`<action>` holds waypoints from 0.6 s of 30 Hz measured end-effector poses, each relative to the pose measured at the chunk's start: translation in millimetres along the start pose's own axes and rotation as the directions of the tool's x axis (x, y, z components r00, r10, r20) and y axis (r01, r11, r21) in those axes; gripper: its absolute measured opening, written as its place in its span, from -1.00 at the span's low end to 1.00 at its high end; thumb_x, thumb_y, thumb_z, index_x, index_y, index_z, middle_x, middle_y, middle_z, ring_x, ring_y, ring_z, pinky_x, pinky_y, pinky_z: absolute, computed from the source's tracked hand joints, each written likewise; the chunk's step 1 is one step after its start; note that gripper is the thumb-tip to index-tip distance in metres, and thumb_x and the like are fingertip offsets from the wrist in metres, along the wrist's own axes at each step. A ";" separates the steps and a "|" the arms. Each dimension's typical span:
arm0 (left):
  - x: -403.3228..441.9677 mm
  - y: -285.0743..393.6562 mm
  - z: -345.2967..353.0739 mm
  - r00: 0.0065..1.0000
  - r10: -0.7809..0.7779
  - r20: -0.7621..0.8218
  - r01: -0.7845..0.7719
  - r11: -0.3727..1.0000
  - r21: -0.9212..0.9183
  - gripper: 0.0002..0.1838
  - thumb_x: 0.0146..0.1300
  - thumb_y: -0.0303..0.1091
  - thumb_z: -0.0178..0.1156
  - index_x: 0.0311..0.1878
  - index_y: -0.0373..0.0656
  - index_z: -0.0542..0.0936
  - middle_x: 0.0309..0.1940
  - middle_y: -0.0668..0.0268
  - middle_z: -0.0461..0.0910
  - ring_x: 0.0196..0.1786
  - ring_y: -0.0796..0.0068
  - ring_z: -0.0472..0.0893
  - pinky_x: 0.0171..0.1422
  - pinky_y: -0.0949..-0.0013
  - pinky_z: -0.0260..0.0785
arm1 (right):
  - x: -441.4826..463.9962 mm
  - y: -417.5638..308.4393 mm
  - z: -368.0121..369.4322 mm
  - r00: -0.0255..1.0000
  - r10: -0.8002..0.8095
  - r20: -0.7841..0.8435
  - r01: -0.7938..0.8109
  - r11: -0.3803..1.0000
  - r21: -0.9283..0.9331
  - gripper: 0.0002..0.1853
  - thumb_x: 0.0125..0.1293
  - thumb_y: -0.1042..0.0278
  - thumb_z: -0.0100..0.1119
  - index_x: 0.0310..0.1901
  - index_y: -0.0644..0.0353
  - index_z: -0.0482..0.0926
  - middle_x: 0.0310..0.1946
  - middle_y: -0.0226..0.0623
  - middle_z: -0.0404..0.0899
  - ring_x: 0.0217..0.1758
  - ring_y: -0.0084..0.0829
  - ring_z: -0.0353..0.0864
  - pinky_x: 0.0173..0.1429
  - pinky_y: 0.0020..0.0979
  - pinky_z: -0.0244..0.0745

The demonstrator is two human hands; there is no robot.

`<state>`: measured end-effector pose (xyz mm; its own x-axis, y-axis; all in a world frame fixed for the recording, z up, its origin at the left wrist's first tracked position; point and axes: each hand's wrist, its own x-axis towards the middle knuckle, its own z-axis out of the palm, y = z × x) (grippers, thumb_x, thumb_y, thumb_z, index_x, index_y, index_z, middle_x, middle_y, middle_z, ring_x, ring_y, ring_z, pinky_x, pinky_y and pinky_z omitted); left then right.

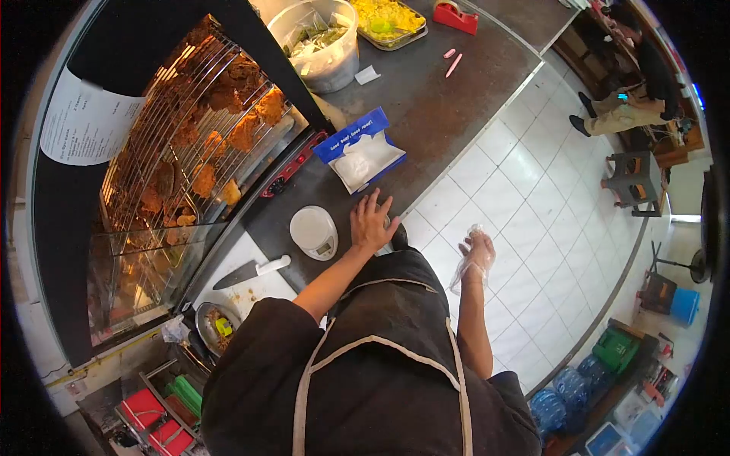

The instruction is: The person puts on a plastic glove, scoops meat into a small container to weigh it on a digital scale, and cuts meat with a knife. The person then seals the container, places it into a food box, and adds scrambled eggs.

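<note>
My left hand (370, 224) is open, its fingers spread on the dark counter edge, and it appears to hold nothing. Beside it sits a white kitchen scale (312, 230) with a small display. Just beyond my fingertips lies an open blue box (357, 142) with thin white sheets in it. My right hand (479, 249) hangs over the floor, away from the counter, its fingers curled together. Clear thin plastic (461, 275), like a disposable glove, wraps around that hand and hangs at the wrist. Whatever is inside the curled fingers is hidden.
A lit glass cabinet with fried pieces (204, 181) on racks stands at left. A knife (251, 272) lies on a white board (262, 292). Beyond are a clear tub (321, 53), a tray of yellow food (389, 21) and a tape dispenser (456, 17). A person (639, 83) stands far right.
</note>
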<state>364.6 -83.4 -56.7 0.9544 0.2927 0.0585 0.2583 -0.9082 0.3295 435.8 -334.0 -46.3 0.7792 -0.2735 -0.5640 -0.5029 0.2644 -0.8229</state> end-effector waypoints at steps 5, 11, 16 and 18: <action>-2.1 -0.9 -1.5 0.995 -0.098 -0.005 0.098 0.995 -0.023 -0.40 0.15 0.02 0.22 0.27 0.09 0.47 0.42 0.14 0.15 0.42 0.01 0.19 0.36 -0.19 0.09 | -24.3 -6.8 8.3 0.999 -0.031 0.034 0.031 1.000 0.008 -0.92 0.25 0.35 0.20 -0.29 0.14 0.54 -0.40 -0.41 0.52 -0.35 -0.51 0.53 -0.35 -0.40 0.59; -29.2 -16.0 -19.9 0.991 -0.019 -0.135 0.015 0.999 -0.037 -0.42 0.11 -0.22 0.31 0.25 -0.01 0.48 0.02 0.14 0.36 0.02 0.17 0.39 0.10 0.03 0.27 | -43.1 -23.5 17.3 0.991 -0.091 0.098 0.089 0.996 0.030 -0.87 0.26 0.31 0.24 -0.25 0.15 0.56 -0.39 -0.40 0.54 -0.33 -0.52 0.55 -0.38 -0.45 0.59; -3.9 -14.9 -65.9 0.896 -0.319 0.309 0.307 -0.058 -0.950 -0.49 0.39 -0.08 0.09 0.30 -0.14 0.42 -0.05 0.35 0.56 -0.08 0.53 0.55 0.01 0.40 0.40 | -55.8 -20.0 37.6 0.987 -0.028 0.157 0.012 0.995 0.097 -0.83 0.26 0.28 0.25 -0.20 0.17 0.57 -0.36 -0.38 0.57 -0.31 -0.46 0.54 -0.29 -0.40 0.54; 4.5 -12.6 -127.7 0.904 -0.204 0.376 0.315 -0.278 -0.907 -0.46 0.39 -0.01 0.09 0.32 -0.10 0.41 -0.02 0.34 0.55 -0.02 0.51 0.55 0.06 0.40 0.40 | -62.9 -21.2 63.1 0.956 -0.063 0.287 -0.012 0.968 0.251 -0.79 0.28 0.24 0.25 -0.16 0.16 0.57 -0.30 -0.37 0.59 -0.24 -0.45 0.53 -0.17 -0.35 0.50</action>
<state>346.6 -32.5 59.7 0.8659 0.3374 -0.3692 0.0935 0.6160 0.7822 421.1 -264.0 10.9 0.8836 -0.0127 -0.4681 -0.4023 0.4911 -0.7727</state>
